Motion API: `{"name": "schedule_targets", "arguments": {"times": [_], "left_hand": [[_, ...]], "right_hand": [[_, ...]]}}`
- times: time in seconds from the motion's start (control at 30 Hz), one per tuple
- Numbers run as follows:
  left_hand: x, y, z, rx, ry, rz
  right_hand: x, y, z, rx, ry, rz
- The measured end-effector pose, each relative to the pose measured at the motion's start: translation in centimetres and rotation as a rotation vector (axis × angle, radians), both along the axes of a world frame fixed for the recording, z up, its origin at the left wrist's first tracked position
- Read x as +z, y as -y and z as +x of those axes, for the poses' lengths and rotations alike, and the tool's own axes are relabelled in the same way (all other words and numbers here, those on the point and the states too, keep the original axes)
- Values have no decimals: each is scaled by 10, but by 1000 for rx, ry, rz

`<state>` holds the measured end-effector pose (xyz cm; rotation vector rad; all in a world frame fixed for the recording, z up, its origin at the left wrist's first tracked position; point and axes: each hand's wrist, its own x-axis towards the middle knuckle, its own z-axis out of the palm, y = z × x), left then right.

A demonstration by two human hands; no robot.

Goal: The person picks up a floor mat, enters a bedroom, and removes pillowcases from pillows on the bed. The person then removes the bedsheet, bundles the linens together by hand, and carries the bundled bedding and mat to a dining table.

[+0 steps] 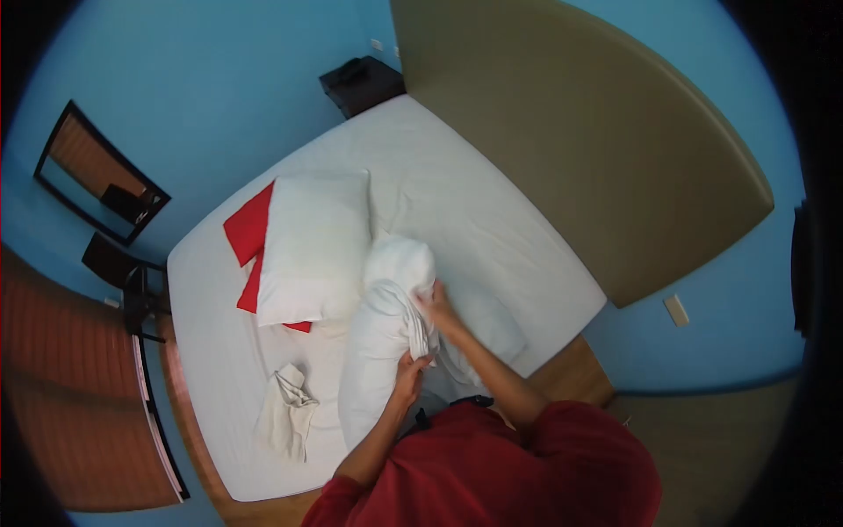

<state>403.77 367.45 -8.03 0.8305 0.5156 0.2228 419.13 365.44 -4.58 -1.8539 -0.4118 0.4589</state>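
A white pillow point(400, 256) lies in front of me on the bed, its far end bare and bulging out of a white pillowcase point(373, 342). The case covers the nearer part, and its opening is bunched into folds on the right side. My left hand point(411, 376) is closed around the lower end of those folds. Higher up, my right hand point(439, 311) grips the cloth by the pillow's right side, its fingertips partly hidden. Another white pillow point(492, 325) lies flat just beyond my right forearm.
A white pillow point(316, 246) rests on red fabric pieces point(249, 221) to the left. A crumpled off-white cloth point(288, 413) lies on the white-sheeted bed point(215, 351). A brown headboard point(580, 132), dark nightstand point(373, 85), chair point(132, 277) and mirror point(101, 176) surround it.
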Motion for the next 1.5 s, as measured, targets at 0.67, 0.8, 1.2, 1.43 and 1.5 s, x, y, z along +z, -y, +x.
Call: {"name": "schedule_targets", "arguments": {"times": [0.67, 0.8, 1.2, 1.43, 1.5], "left_hand": [[208, -36, -205, 465, -133, 254], [155, -10, -289, -136, -508, 719], [59, -57, -13, -247, -45, 1316], [28, 21, 74, -489, -81, 1868], [21, 31, 78, -490, -69, 1878]], "right_hand": [[111, -73, 131, -211, -408, 924], [51, 23, 116, 105, -568, 1284], [-153, 115, -10, -364, -822, 527], [-91, 112, 23, -256, -139, -59], [-95, 88, 29, -278, -28, -281]]}}
